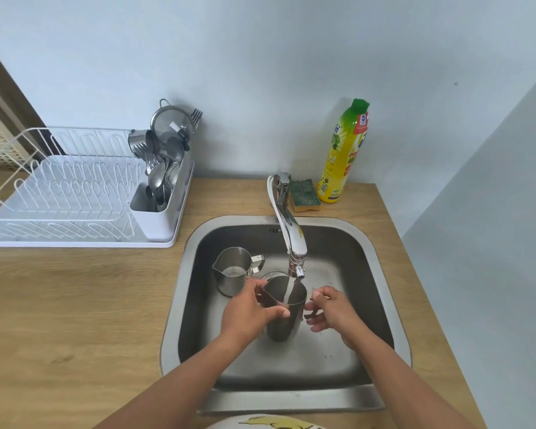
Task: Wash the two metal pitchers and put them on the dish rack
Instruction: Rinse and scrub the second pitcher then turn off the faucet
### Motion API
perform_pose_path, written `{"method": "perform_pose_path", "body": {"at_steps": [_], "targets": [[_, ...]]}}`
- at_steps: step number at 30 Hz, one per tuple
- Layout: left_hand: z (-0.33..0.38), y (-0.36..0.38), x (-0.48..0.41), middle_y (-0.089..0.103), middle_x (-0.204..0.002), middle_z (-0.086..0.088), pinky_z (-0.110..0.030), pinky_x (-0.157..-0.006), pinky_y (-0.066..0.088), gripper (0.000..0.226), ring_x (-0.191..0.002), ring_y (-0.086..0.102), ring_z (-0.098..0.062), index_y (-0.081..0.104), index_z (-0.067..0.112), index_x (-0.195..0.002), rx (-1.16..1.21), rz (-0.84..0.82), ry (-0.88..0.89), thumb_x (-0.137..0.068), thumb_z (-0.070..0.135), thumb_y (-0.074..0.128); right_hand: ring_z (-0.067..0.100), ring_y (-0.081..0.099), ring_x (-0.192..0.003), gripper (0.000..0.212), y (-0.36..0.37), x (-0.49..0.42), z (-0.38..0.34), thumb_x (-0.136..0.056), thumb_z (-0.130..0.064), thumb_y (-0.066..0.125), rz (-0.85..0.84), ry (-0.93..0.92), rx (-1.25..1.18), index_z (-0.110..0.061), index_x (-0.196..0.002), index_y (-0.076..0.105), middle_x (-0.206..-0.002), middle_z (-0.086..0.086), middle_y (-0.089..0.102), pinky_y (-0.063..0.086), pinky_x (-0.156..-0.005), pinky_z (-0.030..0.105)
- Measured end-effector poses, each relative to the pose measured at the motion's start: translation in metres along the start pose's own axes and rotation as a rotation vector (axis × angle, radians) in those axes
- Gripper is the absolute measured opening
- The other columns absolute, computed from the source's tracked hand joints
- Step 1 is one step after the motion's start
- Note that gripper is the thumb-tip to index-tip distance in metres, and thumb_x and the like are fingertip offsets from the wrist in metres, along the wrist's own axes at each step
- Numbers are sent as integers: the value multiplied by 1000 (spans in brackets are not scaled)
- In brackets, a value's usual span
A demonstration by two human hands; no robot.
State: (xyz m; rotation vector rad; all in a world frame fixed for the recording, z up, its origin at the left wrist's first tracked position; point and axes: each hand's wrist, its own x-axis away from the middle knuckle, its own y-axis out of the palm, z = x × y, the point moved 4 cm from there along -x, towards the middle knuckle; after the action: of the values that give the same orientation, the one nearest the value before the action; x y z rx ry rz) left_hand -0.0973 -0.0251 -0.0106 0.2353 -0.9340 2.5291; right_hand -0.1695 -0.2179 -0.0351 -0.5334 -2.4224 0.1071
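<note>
Under the running tap (292,243), my left hand (248,314) wraps one pitcher (283,311); right hand (331,308) pinches its three-o'clock handle; second pitcher (232,270) stands at ten o'clock.

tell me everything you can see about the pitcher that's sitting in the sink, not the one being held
The second metal pitcher stands upright on the sink floor, at its left, behind the left hand and untouched. It looks like polished steel, with a pouring spout facing left and a handle on its right. Its open mouth shows a seemingly empty inside. The tap stream misses it.
</note>
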Motion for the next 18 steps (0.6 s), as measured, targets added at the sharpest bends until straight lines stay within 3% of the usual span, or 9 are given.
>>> {"method": "perform_pose_path", "body": {"at_steps": [4, 8, 13, 18], "targets": [[-3, -2, -3, 60, -105, 21, -24, -84, 43, 71, -105, 58, -4, 48, 40, -113, 44, 28, -9, -57, 39, 91, 28, 62, -75, 19, 9, -2, -1, -100, -16, 45, 30, -12, -32, -13, -84, 55, -97, 13, 66, 60, -63, 39], [-7, -2, -4, 66, -102, 22, -27, -77, 47, 73, -97, 63, -5, 48, 38, -109, -18, -36, -51, -50, 59, 87, 32, 66, -65, 17, 8, -1, 1, -101, -17, 44, -49, 70, 67, -13, -91, 56, -98, 18, 70, 60, -57, 38], [-8, 1, -5, 63, -108, 17, -30, -84, 48, 68, -103, 61, -9, 48, 37, -107, 2, -11, -51, -55, 45, 90, 29, 60, -72, 15, 8, -5, -2, -99, -14, 45, 46, 22, 26, -11, -89, 56, -97, 14, 66, 60, -61, 38], [-15, 1, -6, 64, -101, 19, -30, -76, 47, 74, -94, 62, -8, 49, 32, -110, -38, -98, -80, -52, 60, 86, 30, 64, -58, 16, 4, -2, -1, -101, -21, 45, -62, 99, 138, -12, -95, 57, -96, 17, 69, 59, -51, 34]]}}
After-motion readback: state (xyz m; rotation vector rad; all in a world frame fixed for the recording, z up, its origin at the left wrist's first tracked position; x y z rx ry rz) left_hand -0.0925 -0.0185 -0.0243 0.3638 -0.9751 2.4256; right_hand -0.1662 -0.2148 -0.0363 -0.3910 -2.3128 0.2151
